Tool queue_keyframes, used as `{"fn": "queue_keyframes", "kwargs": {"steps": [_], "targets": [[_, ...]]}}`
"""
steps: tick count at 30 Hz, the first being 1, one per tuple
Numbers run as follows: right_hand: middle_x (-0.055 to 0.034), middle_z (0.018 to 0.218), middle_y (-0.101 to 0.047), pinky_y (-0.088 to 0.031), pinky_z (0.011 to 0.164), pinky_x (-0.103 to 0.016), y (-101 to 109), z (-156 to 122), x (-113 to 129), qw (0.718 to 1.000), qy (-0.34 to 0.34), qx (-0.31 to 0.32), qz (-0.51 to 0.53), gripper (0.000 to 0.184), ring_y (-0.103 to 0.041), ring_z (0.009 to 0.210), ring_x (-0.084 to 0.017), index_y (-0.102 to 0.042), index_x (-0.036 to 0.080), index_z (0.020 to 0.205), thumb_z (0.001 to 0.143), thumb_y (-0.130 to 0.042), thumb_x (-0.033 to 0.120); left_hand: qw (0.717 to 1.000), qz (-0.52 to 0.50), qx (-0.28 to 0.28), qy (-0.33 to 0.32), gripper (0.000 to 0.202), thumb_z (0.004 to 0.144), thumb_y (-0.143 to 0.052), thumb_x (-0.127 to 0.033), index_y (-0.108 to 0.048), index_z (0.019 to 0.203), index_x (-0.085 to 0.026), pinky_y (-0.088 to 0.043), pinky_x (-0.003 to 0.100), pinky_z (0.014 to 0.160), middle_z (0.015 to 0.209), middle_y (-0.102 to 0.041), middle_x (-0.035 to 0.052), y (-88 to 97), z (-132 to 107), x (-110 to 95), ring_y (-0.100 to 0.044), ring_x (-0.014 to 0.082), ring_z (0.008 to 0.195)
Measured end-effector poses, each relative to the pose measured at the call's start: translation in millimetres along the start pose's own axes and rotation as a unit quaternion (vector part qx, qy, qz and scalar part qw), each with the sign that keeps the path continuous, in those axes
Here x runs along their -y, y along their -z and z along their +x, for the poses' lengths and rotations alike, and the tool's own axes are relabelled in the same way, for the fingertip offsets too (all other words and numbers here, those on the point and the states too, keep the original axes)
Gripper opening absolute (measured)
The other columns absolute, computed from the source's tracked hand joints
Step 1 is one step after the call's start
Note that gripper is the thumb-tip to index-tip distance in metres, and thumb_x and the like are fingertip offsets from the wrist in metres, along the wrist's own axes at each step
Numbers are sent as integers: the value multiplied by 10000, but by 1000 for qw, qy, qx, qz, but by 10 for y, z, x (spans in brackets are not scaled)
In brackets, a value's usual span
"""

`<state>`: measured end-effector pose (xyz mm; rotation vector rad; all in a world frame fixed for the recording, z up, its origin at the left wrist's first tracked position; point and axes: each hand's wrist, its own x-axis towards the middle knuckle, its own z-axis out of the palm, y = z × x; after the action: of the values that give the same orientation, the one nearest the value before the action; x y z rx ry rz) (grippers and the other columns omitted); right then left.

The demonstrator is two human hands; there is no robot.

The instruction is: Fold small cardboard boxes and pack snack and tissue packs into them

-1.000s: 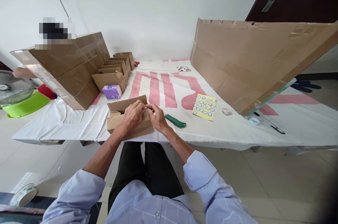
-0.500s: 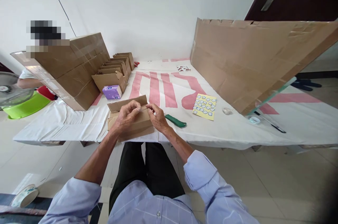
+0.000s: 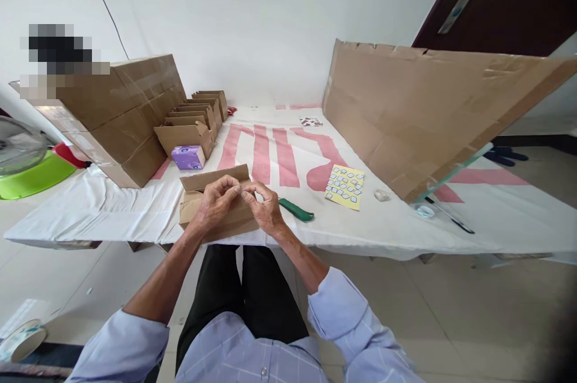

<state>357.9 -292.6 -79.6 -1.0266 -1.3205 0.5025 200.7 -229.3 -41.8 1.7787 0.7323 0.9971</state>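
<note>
Over a small cardboard box (image 3: 234,225) at the table's front edge, my two hands meet. My left hand (image 3: 218,201) is closed in a pinch, thumb against forefinger. Fingertip to fingertip with it, my right hand (image 3: 267,208) pinches too. Whatever lies between the fingertips is too small to make out. The box's back flap stands up behind my fingers, and my hands hide much of its top. Just right of my right hand lies a green-handled utility knife (image 3: 296,210). A yellow sheet of outlined stickers (image 3: 345,187) is farther right.
Several opened cardboard boxes (image 3: 184,137) stand in a row behind a purple tissue pack (image 3: 188,157). Large cardboard boxes rise at left (image 3: 130,112) and right (image 3: 424,112). A clear crumpled bit (image 3: 381,195), a tape roll (image 3: 425,211) and a black thin tool (image 3: 457,222) lie rightward.
My right hand has moved left, bringing its fingertips up against those of my left hand. The view has turned slightly; the box stays in front of me.
</note>
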Motion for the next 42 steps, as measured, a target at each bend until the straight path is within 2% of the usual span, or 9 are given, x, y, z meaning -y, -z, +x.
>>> {"fn": "queue_keyframes", "kwargs": {"steps": [7, 10, 13, 16, 19, 23, 27, 34, 42], "targets": [[-16, 902, -744, -582, 901, -344, -13, -36, 62, 997, -66, -25, 16, 394, -688, 906, -216, -718, 258, 866, 991, -653, 626, 999, -9, -39, 27, 443, 815, -820, -627, -706, 855, -201, -417, 256, 598, 763, -628, 13, 1, -59, 10, -528, 152, 654], [-9, 895, -732, -578, 905, -332, -29, -61, 37, 997, -68, -29, 31, 351, -681, 903, -205, -697, 252, 866, 979, -652, 581, 998, 15, -47, 34, 453, 792, -828, -635, -721, 864, -201, -413, 263, 584, 763, -649, 15, -28, -73, 32, -533, 155, 639], [-14, 914, -728, -577, 936, -330, 70, -101, -43, 997, -67, -35, 11, 286, -677, 918, -199, -672, 253, 885, 988, -622, 516, 995, 80, -61, -9, 383, 860, -762, -596, -735, 933, -221, -505, 305, 655, 847, -719, 38, -32, -80, 45, -622, 202, 713], [-27, 938, -727, -576, 953, -342, 509, -151, -193, 995, -56, -61, -64, 263, -664, 931, -202, -655, 253, 898, 995, -606, 493, 961, 221, -103, -131, 277, 939, -691, -513, -735, 997, -245, -594, 434, 913, 1034, -770, 78, 75, -59, 71, -715, 286, 948], [-32, 910, -713, -574, 924, -358, 1343, -228, -351, 969, -80, -133, -191, 228, -644, 916, -212, -646, 247, 877, 961, -615, 457, 895, 366, -132, -217, 241, 980, -643, -473, -731, 1032, -255, -522, 588, 1137, 1211, -761, 132, 286, -18, 140, -679, 379, 1217], [-41, 852, -684, -543, 907, -368, 2588, -359, -452, 879, -201, -237, -361, 184, -606, 897, -228, -564, 256, 720, 866, -584, 367, 867, 435, -150, -193, 270, 989, -600, -492, -717, 1091, -270, -478, 669, 1182, 1333, -730, 139, 523, -7, 275, -622, 422, 1347], [-53, 716, -626, -498, 864, -349, 3349, -436, -544, 820, -275, -271, -422, 215, -568, 878, -247, -483, 275, 620, 803, -589, 317, 875, 429, -152, -165, 276, 974, -608, -522, -715, 1104, -304, -462, 653, 1219, 1344, -728, 90, 580, -61, 355, -625, 392, 1364], [-74, 737, -674, -481, 815, -353, 3727, -463, -857, 762, -361, -278, -461, 174, -611, 854, -265, -560, 253, 641, 799, -623, 292, 884, 417, -136, -160, 202, 1001, -599, -508, -691, 1031, -331, -495, 698, 1204, 1286, -740, 73, 616, -129, 289, -662, 413, 1322], [-67, 749, -690, -470, 766, -332, 3807, -476, -1006, 744, -400, -257, -470, 187, -609, 818, -240, -648, 219, 708, 831, -665, 359, 881, 418, -138, -173, 166, 1020, -630, -475, -728, 1071, -351, -525, 663, 1206, 1252, -751, 41, 721, -173, 274, -694, 385, 1306]]}}
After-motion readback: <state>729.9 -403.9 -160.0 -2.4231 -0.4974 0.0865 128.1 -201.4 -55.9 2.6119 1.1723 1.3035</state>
